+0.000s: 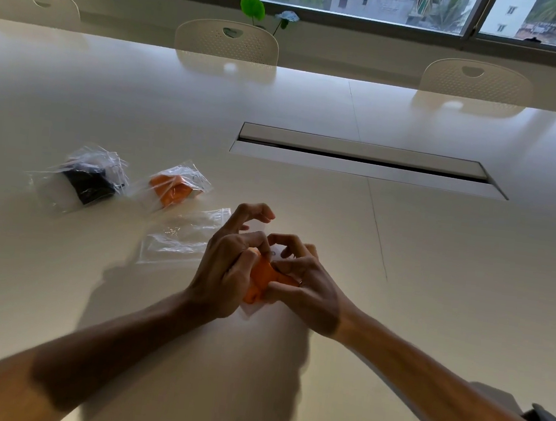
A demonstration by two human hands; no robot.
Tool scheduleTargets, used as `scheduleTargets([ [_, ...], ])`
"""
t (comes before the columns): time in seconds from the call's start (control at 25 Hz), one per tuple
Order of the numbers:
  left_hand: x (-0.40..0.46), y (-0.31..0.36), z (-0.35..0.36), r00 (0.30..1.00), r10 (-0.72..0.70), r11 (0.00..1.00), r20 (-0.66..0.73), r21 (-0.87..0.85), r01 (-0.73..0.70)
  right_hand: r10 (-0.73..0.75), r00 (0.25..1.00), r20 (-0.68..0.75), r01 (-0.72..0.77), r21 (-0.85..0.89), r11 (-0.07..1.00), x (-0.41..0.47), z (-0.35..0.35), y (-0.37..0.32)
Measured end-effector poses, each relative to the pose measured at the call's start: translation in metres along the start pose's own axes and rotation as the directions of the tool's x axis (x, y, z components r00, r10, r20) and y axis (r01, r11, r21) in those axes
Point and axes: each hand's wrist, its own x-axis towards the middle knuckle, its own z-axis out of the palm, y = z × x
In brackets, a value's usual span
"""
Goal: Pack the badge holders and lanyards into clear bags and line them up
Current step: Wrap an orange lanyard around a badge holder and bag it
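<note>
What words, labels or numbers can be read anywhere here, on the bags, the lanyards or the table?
None can be read.
Bag with the black lanyard: no print shows.
Bag with the orange lanyard: no print shows.
Empty clear bag: only glare, no text.
Orange lanyard held by the left hand and right hand: mostly covered, no lettering visible.

We see two packed bags (77,177) (176,187) side by side left of an empty bag (181,238), which lies just left of what seems a lanyard (264,279) between both hands.

Two packed bags lie on the table (313,118): one with a black lanyard (89,183), one with an orange lanyard (172,190). One empty clear bag (177,239) lies beside them. A second orange lanyard (262,277) makes three lanyards.
</note>
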Motion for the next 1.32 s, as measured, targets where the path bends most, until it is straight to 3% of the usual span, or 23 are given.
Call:
scheduleTargets([
  [0.16, 0.000, 0.000, 0.002, 0.999, -0.010, 0.995, -0.042, 0.100, 0.014, -0.064, 0.979, -0.192, 0.059, -0.036, 0.998, 0.004, -0.008, 0.010],
  [0.28, -0.004, -0.003, 0.003, 1.000, 0.008, 0.951, 0.017, 0.308, -0.013, -0.010, 0.926, -0.378, 0.015, 0.010, 1.000, 0.009, -0.024, 0.024],
  [0.44, -0.005, -0.010, 0.005, 0.992, -0.054, 0.881, 0.113, 0.473, -0.006, -0.036, 0.866, -0.499, -0.075, -0.200, 0.977, 0.011, -0.042, 0.029],
  [0.64, -0.003, -0.012, 0.005, 0.987, -0.069, 0.857, 0.147, 0.515, -0.017, -0.159, 0.889, -0.430, -0.075, -0.479, 0.875, 0.008, -0.043, 0.030],
  [0.8, -0.004, -0.011, 0.006, 0.984, -0.054, 0.827, 0.171, 0.560, -0.051, -0.202, 0.934, -0.294, -0.072, -0.710, 0.701, 0.006, -0.047, 0.031],
  [1.04, 0.011, -0.019, -0.044, 0.986, -0.033, 0.749, 0.162, 0.657, -0.083, -0.204, 0.939, -0.278, -0.081, -0.752, 0.655, 0.003, -0.051, 0.030],
  [1.2, 0.005, -0.041, -0.083, 0.943, -0.248, 0.578, 0.223, 0.815, -0.040, -0.230, 0.917, -0.326, -0.095, -0.738, 0.668, 0.005, -0.051, 0.028],
  [1.32, 0.004, -0.050, -0.087, 0.934, -0.252, 0.576, 0.252, 0.815, -0.064, -0.288, 0.891, -0.351, -0.059, -0.719, 0.692, 0.007, -0.050, 0.026],
])
